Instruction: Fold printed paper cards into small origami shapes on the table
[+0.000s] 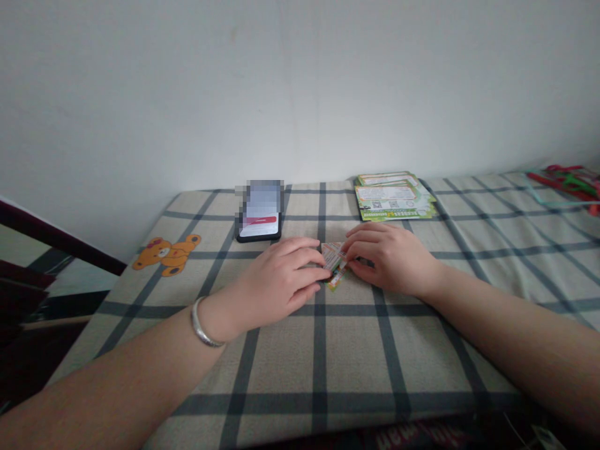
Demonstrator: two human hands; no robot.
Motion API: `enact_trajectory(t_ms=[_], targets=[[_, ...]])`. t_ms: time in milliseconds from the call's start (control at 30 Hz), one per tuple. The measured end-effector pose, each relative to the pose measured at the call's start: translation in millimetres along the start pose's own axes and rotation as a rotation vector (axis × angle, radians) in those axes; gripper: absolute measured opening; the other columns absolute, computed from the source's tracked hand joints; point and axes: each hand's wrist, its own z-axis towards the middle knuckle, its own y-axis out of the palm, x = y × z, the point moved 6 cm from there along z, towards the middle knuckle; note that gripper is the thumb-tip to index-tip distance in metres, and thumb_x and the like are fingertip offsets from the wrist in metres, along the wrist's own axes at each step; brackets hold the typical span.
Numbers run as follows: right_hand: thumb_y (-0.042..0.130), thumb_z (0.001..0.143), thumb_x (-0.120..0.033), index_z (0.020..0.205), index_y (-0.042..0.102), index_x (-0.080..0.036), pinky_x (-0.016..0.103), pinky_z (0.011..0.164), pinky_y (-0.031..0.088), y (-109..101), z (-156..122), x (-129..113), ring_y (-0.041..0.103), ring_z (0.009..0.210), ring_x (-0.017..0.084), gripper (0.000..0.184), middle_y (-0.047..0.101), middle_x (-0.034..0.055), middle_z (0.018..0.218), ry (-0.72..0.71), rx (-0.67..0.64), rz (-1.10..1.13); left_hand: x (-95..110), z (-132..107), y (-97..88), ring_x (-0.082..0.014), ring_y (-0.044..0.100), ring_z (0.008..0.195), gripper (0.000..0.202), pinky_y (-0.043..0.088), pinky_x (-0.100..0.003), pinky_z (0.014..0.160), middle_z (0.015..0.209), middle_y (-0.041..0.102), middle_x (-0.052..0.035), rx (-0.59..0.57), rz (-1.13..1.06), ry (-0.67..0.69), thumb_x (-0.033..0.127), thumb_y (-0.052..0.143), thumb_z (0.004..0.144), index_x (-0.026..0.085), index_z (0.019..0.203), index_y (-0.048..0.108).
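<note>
Between my two hands a small printed paper leaflet (333, 255), folded and coloured green, white and orange, lies on the checked tablecloth (281, 362). My left hand (290, 275), with a silver bangle at its wrist, holds the leaflet's left edge under its fingertips. On the other side, my right hand (389, 257) has its fingers curled in and pinches the leaflet's right part. The fingers cover much of the paper, so its full folded shape is hidden.
Behind my left hand a phone (258, 212) leans upright, its screen partly blurred. A stack of similar green leaflets (394, 197) lies near the wall (300, 94). A bear picture (167, 254) is at the left; red and green items (574, 181) lie far right.
</note>
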Motion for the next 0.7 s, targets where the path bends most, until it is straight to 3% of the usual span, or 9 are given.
enact_trajectory(t_ms=[300,533,700], targets=[[0.053,0.09,-0.027,0.086,0.069,-0.019,0.029,0.07,0.04,3,-1,-5,0.06,0.078,0.017,0.018,0.068,0.0042,0.084,0.033,-0.056,-0.028,-4,3,-3.1,-0.0208,0.054,0.118,0.023,0.041,-0.046,0.106,0.116,0.067,-0.0038,0.022,-0.03,-0.066,0.026,0.052,0.093,0.022,0.108,0.068],[0.056,0.09,-0.028,0.085,0.068,-0.019,0.028,0.069,0.04,4,-1,-7,0.059,0.077,0.017,0.016,0.066,0.0027,0.081,0.034,-0.066,0.04,-7,3,-2.9,-0.0208,0.053,0.118,0.023,0.039,-0.045,0.106,0.115,0.068,-0.003,0.002,-0.052,-0.108,0.031,0.053,0.093,0.021,0.107,0.068],[0.054,0.091,-0.029,0.084,0.066,-0.017,0.028,0.067,0.041,6,-1,-11,0.058,0.076,0.016,0.018,0.065,0.0032,0.081,0.009,-0.057,0.069,-7,4,-3.9,-0.0246,0.047,0.126,0.02,0.031,-0.051,0.112,0.11,0.068,-0.0018,0.018,-0.012,-0.168,0.027,0.057,0.089,0.02,0.105,0.066]])
